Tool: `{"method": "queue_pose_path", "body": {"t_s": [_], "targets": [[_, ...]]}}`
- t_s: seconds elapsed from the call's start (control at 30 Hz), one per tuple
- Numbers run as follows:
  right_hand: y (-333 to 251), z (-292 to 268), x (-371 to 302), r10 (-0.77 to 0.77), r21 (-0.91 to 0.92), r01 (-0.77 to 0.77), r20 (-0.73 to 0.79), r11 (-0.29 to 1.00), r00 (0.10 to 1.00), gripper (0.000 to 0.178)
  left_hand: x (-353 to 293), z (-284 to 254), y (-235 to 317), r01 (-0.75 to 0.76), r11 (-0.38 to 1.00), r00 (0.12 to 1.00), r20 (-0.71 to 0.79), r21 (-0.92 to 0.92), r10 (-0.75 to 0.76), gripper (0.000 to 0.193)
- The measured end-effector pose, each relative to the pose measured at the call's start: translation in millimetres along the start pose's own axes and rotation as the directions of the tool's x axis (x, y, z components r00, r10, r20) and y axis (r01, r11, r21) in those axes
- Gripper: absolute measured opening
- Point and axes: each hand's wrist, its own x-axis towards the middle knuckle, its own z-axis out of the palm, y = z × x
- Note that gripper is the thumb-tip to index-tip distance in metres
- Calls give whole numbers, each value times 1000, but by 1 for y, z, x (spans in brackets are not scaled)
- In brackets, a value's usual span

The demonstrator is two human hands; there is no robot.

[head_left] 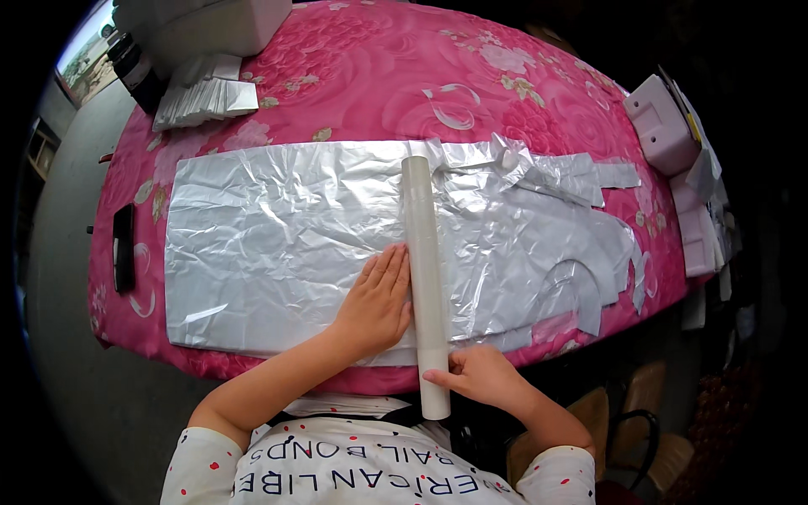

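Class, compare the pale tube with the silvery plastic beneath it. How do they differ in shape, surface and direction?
The tube is long and narrow; the silvery plastic spreads broadly. The tube looks smooth, the silvery plastic wrinkled. The tube points away from the person, while the silvery plastic stretches left to right. Both are pale.

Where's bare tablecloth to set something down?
Widest: pink floral tablecloth beyond the silvery flat plastic sheets, between the whitish folded packets and pale-pink box. Crowded: around the pale cylindrical roll, left hand beside it, right hand on it.
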Motion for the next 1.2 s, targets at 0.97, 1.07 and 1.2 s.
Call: {"method": "queue_pose_path", "body": {"t_s": [0.97,1.07,1.2], "targets": [[-92,-186,118,-214,416,909,-889,-11,404,37,-4,4,-13,-81,991,996,55,111,75,72],[-163,-96,146,-528,334,912,-744,238,410,49,0,-3,-8,-91,989,993,83,112,82,70],[-223,42,188,-719,273,827,-409,491,562,69,-7,6,-13,-127,980,987,-82,152,140,65]]}}
